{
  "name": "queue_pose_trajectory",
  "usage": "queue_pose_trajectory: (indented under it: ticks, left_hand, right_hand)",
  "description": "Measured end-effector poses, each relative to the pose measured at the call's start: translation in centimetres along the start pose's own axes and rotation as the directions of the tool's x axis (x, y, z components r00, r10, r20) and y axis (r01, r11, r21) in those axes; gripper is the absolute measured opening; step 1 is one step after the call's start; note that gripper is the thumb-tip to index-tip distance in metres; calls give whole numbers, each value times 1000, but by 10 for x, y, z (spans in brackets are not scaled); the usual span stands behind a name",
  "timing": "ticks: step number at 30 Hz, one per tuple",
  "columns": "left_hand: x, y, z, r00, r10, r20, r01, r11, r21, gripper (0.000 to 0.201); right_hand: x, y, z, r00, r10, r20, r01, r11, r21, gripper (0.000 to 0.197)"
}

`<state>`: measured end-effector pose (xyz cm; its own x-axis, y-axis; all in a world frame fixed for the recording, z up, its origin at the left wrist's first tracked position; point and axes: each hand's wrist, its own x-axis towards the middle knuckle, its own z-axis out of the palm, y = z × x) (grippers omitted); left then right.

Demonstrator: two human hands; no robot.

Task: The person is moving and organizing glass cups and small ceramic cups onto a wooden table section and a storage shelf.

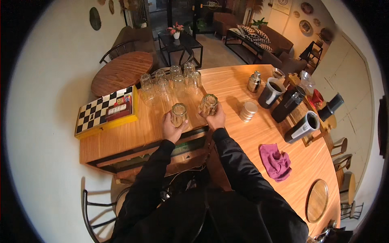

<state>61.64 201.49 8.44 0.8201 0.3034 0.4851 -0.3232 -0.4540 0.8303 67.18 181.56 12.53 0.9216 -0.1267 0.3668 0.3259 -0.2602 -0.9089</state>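
Note:
My left hand is wrapped round a clear drinking glass, which is bottom up near the front edge of the wooden counter. A second clear glass, also upside down, is gripped by my right hand a little farther away and to the right. Whether either glass touches the wood I cannot tell. Just beyond them, several more upturned glasses stand grouped at the far edge of the counter.
A chessboard box lies to the left. On the right are a metal shaker, a pale ribbed tin, dark-filled jugs, a black grinder-like cylinder, a purple cloth and a round wooden board.

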Motion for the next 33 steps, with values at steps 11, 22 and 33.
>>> queue_pose_trajectory:
  ticks: [11,22,33]
  left_hand:
    - [87,-49,53,997,-42,67,45,998,-38,60]
    - [106,-69,65,998,-48,-28,49,999,21,83]
    - [98,-68,63,990,-140,-2,137,972,189,87]
  right_hand:
    - [83,46,46,989,-149,8,147,967,-209,63]
    - [109,65,70,985,-168,23,169,955,-245,73]
    - [109,74,62,990,-99,101,123,956,-266,71]
